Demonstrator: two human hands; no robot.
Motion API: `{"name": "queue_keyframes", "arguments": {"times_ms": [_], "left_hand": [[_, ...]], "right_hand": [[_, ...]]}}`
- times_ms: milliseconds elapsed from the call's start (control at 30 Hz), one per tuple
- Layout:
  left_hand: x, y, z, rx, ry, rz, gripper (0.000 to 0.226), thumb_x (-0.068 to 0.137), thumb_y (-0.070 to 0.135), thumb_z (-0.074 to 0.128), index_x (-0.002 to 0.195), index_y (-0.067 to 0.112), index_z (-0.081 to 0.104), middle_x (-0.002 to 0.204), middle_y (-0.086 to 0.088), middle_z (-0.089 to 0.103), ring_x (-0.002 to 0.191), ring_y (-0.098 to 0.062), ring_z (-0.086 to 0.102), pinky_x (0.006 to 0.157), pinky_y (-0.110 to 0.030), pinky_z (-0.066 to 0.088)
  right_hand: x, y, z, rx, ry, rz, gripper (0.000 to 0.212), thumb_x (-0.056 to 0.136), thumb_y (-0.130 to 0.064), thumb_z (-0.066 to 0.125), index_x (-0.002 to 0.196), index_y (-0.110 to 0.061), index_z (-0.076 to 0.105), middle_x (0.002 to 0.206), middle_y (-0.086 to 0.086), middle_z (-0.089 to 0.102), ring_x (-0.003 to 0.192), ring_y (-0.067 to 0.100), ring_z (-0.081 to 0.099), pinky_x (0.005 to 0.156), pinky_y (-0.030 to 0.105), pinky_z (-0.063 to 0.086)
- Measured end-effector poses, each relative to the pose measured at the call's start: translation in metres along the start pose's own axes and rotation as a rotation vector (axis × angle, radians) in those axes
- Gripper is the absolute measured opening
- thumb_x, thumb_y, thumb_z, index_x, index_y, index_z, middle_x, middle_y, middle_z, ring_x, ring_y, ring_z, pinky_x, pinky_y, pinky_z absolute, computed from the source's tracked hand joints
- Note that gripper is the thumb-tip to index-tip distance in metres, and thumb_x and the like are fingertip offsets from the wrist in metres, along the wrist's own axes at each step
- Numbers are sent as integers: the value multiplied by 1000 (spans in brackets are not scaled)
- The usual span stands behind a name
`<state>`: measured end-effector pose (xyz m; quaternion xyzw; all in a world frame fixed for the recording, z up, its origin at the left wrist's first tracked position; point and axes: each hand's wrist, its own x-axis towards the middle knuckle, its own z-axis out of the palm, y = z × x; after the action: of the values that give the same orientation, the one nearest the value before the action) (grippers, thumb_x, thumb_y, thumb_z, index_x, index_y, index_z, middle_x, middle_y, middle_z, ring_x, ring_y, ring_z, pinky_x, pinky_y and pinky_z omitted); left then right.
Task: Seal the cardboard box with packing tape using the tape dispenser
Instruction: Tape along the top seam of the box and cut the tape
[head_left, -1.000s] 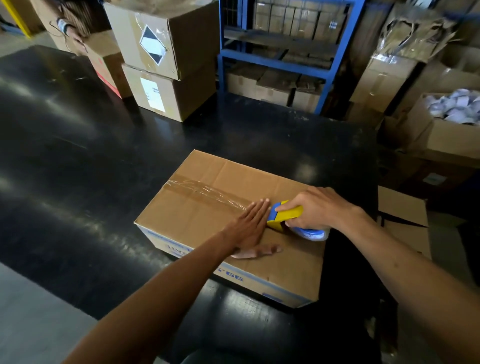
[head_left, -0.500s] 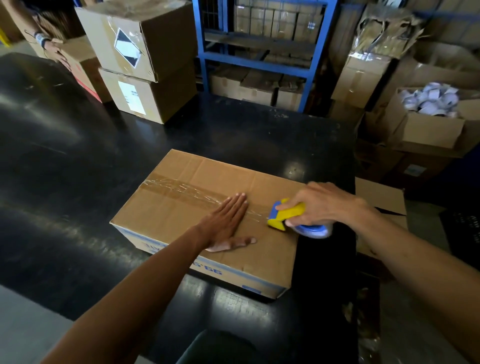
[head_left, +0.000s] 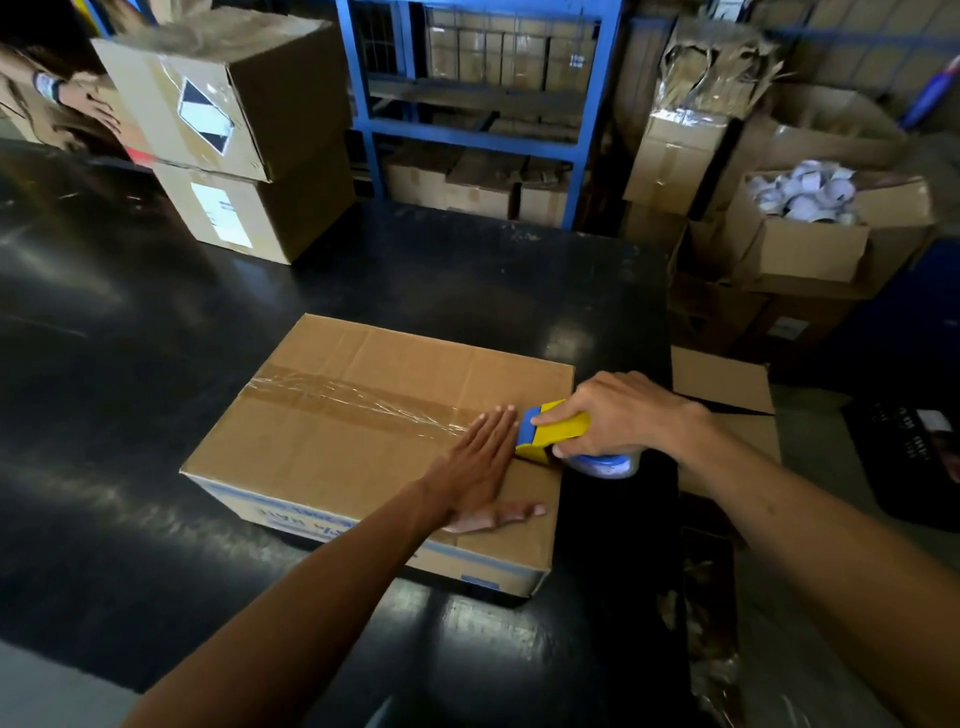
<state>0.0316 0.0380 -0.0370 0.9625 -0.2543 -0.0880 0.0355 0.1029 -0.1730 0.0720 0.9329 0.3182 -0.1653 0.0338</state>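
**A:** Start with the big things. Where does your work sit?

**B:** Your table fills the middle of the frame, black and glossy, with stacked boxes at the upper left. Your box lies closed at centre frame, flaps down.

**A:** And the tape?

**B:** A clear strip of tape runs along the top seam from the box's left edge toward the right. It looks wrinkled in places, so I'd judge it needs pressing down.

**A:** What are your hands doing?

**B:** Your left hand lies flat and open, palm down on the box top, fingers over the tape's near end. Your right hand is closed around the yellow-and-blue dispenser, which sits at the box's right edge, its roll hanging just past it.

**A:** So how far along are you?

**B:** Nearly there, by my reading. The top seam is covered almost end to end. What's left: carry the tape over the right edge, cut it, smooth it. Whether the box's sides are taped, I can't tell.
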Motion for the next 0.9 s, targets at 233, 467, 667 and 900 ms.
{"name": "queue_keyframes", "arguments": {"times_ms": [233, 467, 667, 900], "left_hand": [[0, -3, 0, 44, -32, 7, 114, 87, 85, 22, 155, 2, -15, 162, -16, -23, 149, -24, -25, 121, -37, -16], [2, -4, 1, 30, -52, 24, 115, 86, 86, 22, 154, 2, -17, 161, -16, -25, 150, -26, -24, 123, -41, -12], [19, 22, -6, -164, 22, -164, 113, 83, 86, 6, 158, 2, 5, 167, -16, -1, 154, -31, -3, 125, -48, -3], [44, 52, -6, -266, 88, -521, 112, 85, 83, 19, 157, 3, -9, 162, -26, -21, 148, -41, -26, 118, -57, -17]], "right_hand": [[-58, 49, 4, -38, -102, 44, 56, 82, -73, 54, 135, -56, 46, 101, -8, 51, 90, 12, 51, 71, 29, 44], [-43, 25, 53, -53, -63, 64, 54, 86, -71, 48, 137, -55, 43, 122, 3, 54, 103, 21, 54, 84, 38, 45], [-47, 7, 49, -215, 27, 30, 48, 89, -61, 46, 136, -49, 46, 110, 6, 54, 82, 23, 57, 66, 34, 32], [-58, -7, 86, -110, 18, 164, 38, 85, -52, 52, 120, -38, 60, 106, 8, 56, 88, 30, 60, 69, 36, 41]]}}
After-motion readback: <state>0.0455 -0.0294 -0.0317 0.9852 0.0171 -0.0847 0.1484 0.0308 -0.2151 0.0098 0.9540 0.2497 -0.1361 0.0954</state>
